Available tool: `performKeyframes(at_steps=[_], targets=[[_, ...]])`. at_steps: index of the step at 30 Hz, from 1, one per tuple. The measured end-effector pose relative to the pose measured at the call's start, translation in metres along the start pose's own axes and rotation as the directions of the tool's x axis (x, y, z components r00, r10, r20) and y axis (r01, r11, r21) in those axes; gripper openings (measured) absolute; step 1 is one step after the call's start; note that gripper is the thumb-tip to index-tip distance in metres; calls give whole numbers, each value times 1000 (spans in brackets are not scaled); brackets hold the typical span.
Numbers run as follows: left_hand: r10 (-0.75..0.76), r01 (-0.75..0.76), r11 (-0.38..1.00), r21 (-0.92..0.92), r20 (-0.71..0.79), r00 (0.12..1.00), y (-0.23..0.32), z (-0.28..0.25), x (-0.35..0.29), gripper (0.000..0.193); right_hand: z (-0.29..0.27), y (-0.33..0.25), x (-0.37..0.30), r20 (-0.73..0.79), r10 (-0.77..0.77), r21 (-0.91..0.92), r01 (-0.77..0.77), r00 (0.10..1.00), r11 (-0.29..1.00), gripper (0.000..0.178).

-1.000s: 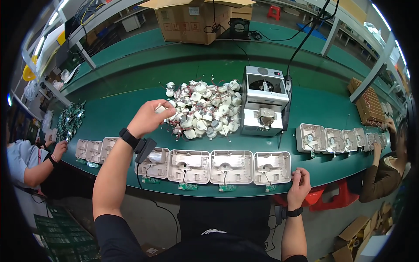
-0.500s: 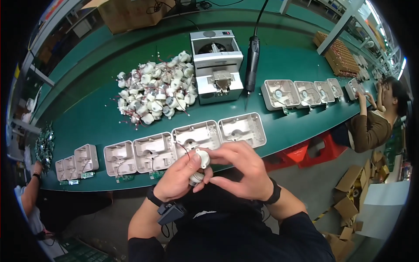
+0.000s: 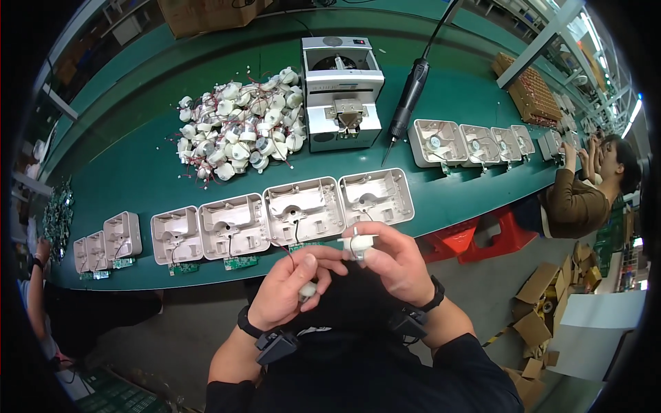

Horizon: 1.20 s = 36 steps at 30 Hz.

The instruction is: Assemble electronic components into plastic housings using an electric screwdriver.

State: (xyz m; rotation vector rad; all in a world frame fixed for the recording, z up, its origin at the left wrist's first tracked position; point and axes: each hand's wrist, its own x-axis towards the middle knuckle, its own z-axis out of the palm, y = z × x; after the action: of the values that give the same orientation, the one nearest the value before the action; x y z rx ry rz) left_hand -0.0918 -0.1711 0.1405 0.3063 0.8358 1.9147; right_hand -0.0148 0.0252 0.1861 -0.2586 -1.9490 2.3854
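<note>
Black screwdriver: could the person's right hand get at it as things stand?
Probably not freely: the right hand holds a white part, though the way over the housing to the black screwdriver looks clear.

Black short-sleeved shirt (image 3: 372,372), pale print (image 3: 317,330), black wristbands (image 3: 436,294), dark boxy modules (image 3: 277,347), bare hands (image 3: 277,292)
</note>
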Motion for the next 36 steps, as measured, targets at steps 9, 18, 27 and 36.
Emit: performKeyframes(at_steps=[9, 18, 27, 36], targets=[[438, -353, 500, 791, 121, 891, -4, 5, 7, 59, -16, -3, 7, 280, 259, 6, -272, 924, 962, 37], [517, -390, 577, 718, 49, 855, -20, 1, 14, 50, 0, -6, -3, 160, 202, -258, -157, 966, 953, 30], [399, -200, 827, 526, -297, 868, -19, -7, 3, 34, -11, 18, -14, 516, -360, -819, 570, 777, 57, 41], [403, -229, 829, 511, -262, 877, -21, 3, 5, 33, -20, 20, -21, 564, -161, -820, 572, 810, 1, 50]])
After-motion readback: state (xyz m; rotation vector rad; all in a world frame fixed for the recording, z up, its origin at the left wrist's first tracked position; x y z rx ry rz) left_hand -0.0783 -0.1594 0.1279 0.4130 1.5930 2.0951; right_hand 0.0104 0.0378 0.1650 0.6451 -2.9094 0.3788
